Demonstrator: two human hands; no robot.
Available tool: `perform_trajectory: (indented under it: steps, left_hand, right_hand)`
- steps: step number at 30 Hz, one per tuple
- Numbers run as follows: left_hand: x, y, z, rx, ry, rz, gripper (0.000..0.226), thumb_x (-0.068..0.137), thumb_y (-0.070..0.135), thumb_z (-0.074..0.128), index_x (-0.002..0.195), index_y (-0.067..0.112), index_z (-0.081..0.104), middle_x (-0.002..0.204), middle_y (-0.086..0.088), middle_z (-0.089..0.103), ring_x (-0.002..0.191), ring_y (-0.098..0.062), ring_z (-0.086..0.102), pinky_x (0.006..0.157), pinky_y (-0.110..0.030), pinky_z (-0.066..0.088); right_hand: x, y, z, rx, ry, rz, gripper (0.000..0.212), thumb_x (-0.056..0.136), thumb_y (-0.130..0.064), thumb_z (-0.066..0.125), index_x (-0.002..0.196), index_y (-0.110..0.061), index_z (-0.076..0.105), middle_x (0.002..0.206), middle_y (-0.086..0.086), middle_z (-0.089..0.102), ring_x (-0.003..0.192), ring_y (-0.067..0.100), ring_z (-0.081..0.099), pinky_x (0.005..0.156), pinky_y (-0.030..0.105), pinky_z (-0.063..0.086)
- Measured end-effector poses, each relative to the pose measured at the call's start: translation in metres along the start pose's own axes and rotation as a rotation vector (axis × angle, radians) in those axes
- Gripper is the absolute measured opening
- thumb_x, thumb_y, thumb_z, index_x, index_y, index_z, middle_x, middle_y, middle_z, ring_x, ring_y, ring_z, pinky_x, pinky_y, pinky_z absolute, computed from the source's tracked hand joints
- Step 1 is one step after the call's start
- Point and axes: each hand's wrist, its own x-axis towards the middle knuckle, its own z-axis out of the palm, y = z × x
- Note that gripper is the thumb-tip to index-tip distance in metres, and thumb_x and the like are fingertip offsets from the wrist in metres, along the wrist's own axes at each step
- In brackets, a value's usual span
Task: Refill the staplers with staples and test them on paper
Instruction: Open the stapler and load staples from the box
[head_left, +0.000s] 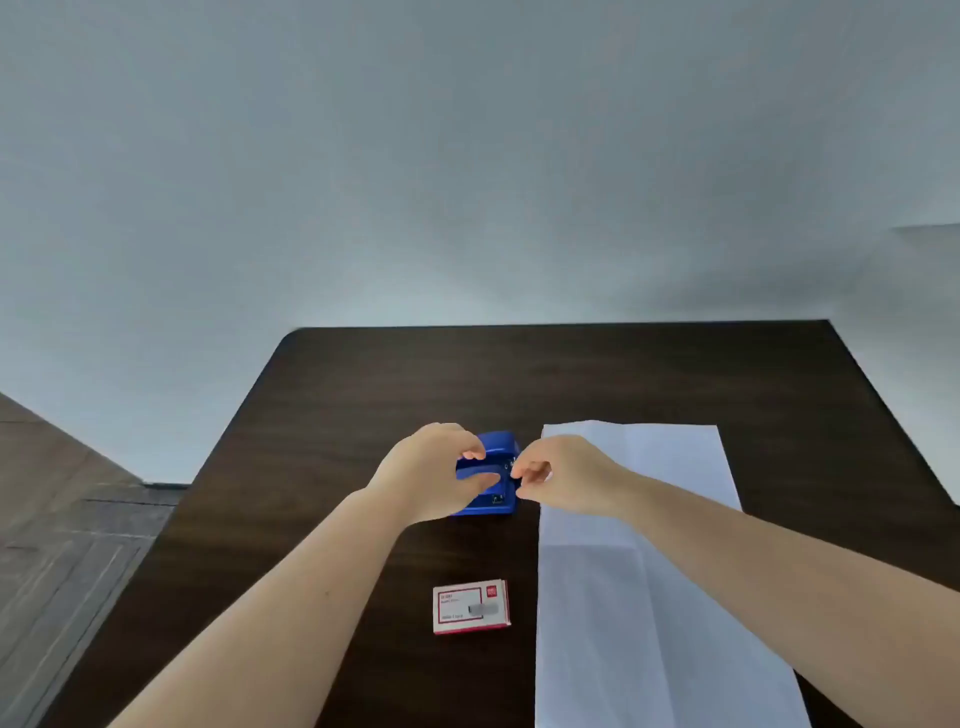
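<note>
The table (649, 374) is surfaced in dark brown wood grain with a smooth, faintly sheened finish. The blue stapler (496, 467) is cased in glossy plastic. The white paper (649, 597) is seen as matt, with fold creases. The staple box (470, 606) is made of printed white and red cardboard. The floor (62, 519) is laid in matt wood-look planks.

You've got open table (623, 374) behind the stapler (497, 483) and left of it; paper (649, 571) lies right, staple box (471, 607) sits nearer you.
</note>
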Motion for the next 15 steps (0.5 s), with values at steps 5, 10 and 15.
perform_trajectory:
  steps: [5,10,15]
  left_hand:
    - [0.001,-0.006,0.038,-0.048,0.082,0.029,0.032,0.082,0.038,0.065,0.111,0.024,0.066,0.107,0.007,0.068,0.099,-0.013,0.059,0.086,-0.028,0.048]
    - [0.008,-0.012,0.069,-0.157,0.296,0.044,0.031,0.080,0.040,0.069,0.106,0.022,0.067,0.097,0.008,0.067,0.085,-0.010,0.059,0.076,-0.025,0.047]
    - [0.008,-0.014,0.084,-0.192,0.409,0.086,0.023,0.083,0.034,0.067,0.102,0.020,0.066,0.090,0.011,0.062,0.080,-0.008,0.055,0.068,-0.014,0.038]
  right_hand:
    - [0.006,0.016,0.030,-0.177,0.026,-0.108,0.028,0.083,-0.024,0.066,0.105,-0.008,0.069,0.102,0.010,0.070,0.094,0.026,0.064,0.084,0.038,0.052]
    - [0.018,0.028,0.052,-0.237,0.191,-0.208,0.033,0.081,-0.036,0.066,0.106,-0.015,0.064,0.091,-0.002,0.054,0.083,0.015,0.051,0.068,0.024,0.042]
    - [0.023,0.037,0.065,-0.210,0.276,-0.258,0.026,0.081,-0.034,0.067,0.099,-0.015,0.066,0.087,0.000,0.048,0.080,0.013,0.045,0.070,0.025,0.035]
